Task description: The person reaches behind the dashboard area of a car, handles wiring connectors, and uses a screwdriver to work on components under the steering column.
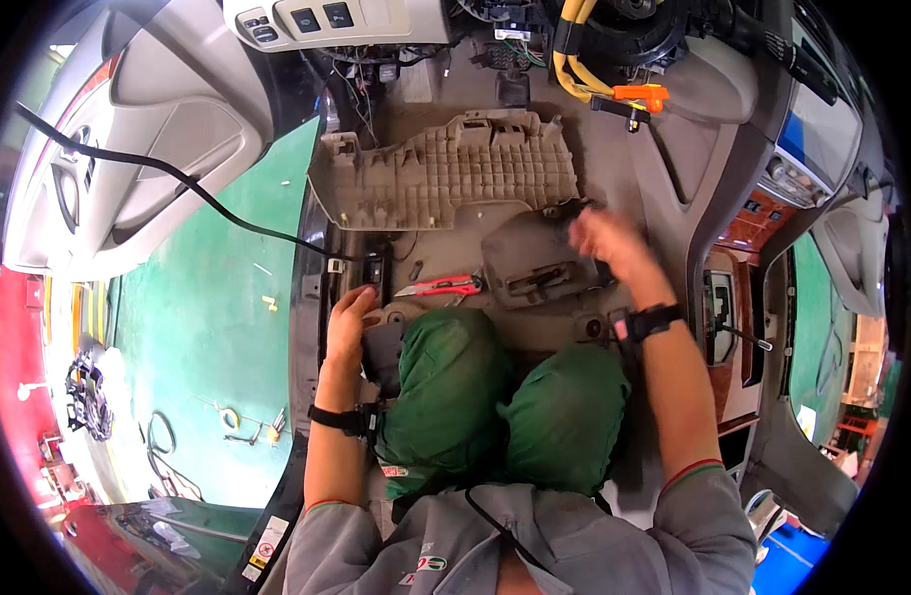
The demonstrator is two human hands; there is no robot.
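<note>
I kneel in a car's footwell, my green-trousered knees [505, 407] below me. My left hand [350, 319] rests with fingers curled on the grey floor by the door sill, next to a small dark part [374, 270]. My right hand [606, 241] is blurred and reaches the upper right corner of a loose grey trim panel [530, 260] on the floor; whether it grips it is unclear. A red-handled cutter [441, 288] lies between my hands. A large beige ribbed panel [446, 174] lies further forward.
Yellow cables with an orange connector [642, 95] hang under the stripped dashboard. The open door [138, 129] swings left over green floor [218, 327], with a black cable [178, 178] across it. The wood-trimmed centre console [748, 288] stands at the right.
</note>
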